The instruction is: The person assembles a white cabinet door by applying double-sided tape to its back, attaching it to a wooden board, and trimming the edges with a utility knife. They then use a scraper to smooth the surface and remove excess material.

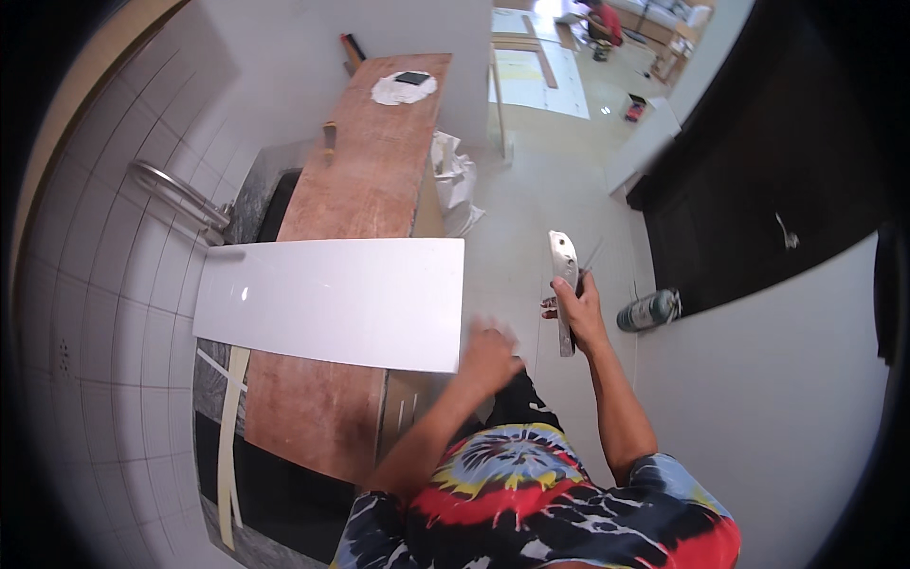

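Note:
My right hand (pixel 583 313) is closed round a long silver metal tool (pixel 565 248) with a rounded upper end and small dark holes. The tool is held upright, away from the panel, and its exact kind does not show. Just off the right end of a glossy white panel (pixel 332 299) is my left hand (pixel 490 353), smeared by motion. Whether its fingers touch the panel's edge I cannot tell. The panel lies crosswise over a reddish-brown plywood board (pixel 365 180) on the counter.
A yellow-and-black handled tool (pixel 329 138) and a white cloth (pixel 389 92) with a dark block lie on the plywood. A curved metal faucet (pixel 180 194) stands by the tiled wall. Right are a green canister (pixel 649 311) and dark door (pixel 758 190). Far back, a person (pixel 604 24) crouches.

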`<control>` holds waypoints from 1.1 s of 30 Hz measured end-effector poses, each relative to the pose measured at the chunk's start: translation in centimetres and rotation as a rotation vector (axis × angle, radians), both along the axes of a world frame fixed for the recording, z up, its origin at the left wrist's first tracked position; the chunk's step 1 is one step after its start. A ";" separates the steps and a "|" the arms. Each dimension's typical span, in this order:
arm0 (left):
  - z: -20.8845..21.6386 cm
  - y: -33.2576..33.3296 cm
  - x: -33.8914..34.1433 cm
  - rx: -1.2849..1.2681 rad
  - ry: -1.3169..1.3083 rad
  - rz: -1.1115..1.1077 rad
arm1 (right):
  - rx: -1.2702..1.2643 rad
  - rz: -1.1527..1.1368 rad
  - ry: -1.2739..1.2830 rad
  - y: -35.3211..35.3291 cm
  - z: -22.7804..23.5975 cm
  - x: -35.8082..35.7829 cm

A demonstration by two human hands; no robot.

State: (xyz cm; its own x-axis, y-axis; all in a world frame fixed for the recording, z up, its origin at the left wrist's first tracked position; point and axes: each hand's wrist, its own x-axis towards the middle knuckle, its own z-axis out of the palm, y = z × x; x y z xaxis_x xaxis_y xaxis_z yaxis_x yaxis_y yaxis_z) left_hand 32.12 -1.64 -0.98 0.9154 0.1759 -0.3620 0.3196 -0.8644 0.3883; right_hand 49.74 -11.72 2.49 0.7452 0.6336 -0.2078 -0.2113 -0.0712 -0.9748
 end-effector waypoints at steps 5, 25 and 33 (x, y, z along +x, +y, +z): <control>4.6 -0.4 -2.9 -0.500 -0.495 0.350 | -0.267 0.409 -0.545 12.3 3.2 4.4; 1.5 14.3 -8.8 0.412 0.103 1.428 | 0.032 0.529 -0.841 57.8 -0.6 15.0; 2.0 14.5 -8.3 0.344 0.116 1.441 | -0.612 0.463 -1.283 70.3 -5.8 29.7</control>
State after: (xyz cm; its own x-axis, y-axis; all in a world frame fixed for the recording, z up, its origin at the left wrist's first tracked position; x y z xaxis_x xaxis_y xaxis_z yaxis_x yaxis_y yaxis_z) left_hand 23.84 12.83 1.00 -0.1470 0.9739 -0.1728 0.9735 0.1733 0.1490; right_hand 79.43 58.56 -3.31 0.3839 0.9178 0.1017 0.8986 -0.3459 -0.2699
